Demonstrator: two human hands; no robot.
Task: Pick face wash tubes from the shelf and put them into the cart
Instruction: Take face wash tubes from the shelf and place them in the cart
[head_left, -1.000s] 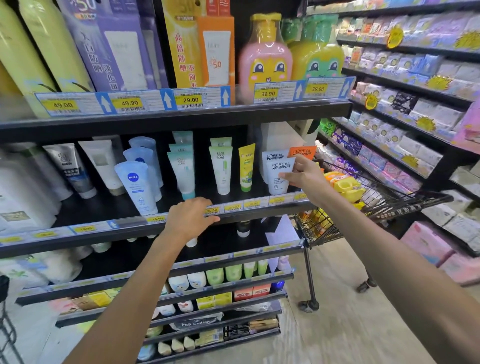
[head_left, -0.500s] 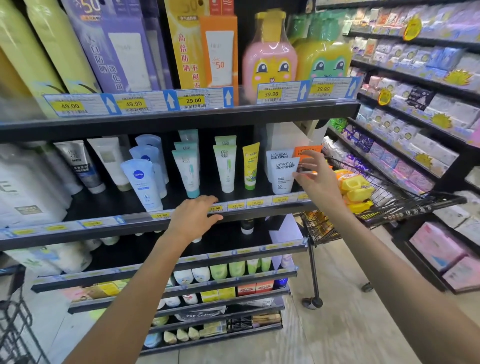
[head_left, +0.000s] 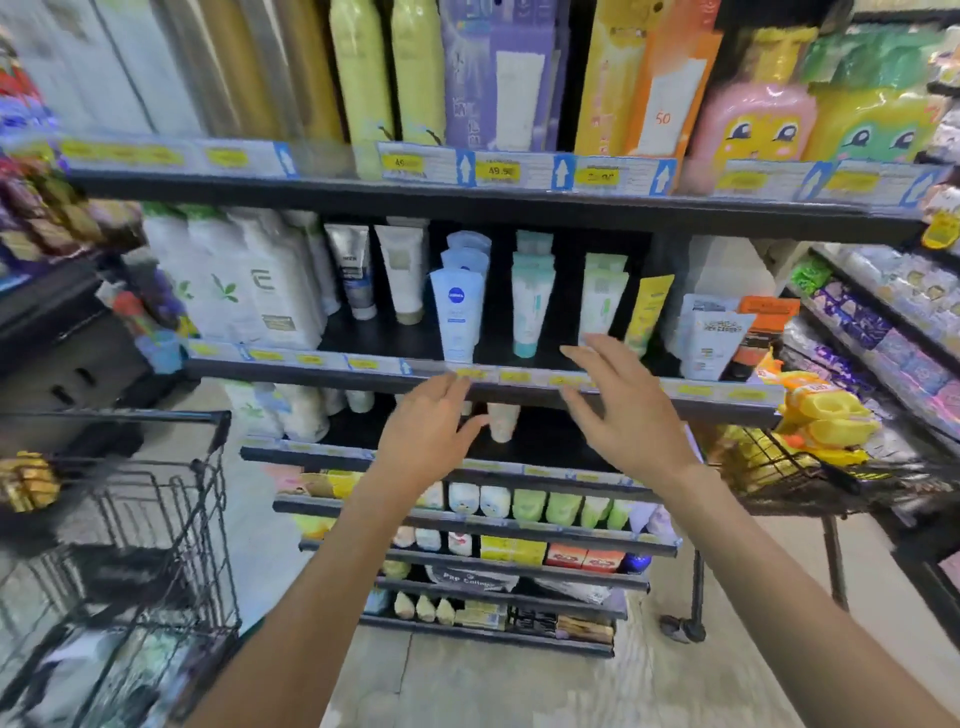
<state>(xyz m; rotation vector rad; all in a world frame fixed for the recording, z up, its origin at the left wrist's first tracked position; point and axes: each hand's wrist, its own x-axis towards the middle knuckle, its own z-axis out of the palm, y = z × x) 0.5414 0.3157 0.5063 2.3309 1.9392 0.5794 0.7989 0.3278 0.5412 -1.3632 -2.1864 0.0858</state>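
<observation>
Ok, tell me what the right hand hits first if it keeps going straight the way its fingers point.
Probably the white-and-green tube: the right hand, open and empty, points up toward the shelf just below it. Depth is unclear and the frame is blurred, so the teal-capped tube beside it is possible.

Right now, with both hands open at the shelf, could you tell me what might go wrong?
1. The tubes stand upright in tight rows; pulling the Nivea tube could topple those behind it.
2. The right hand is near the green-white tube and yellow tube and could knock them.
3. The left hand holds nothing and the frame is blurred, so a grab could miss.
</observation>
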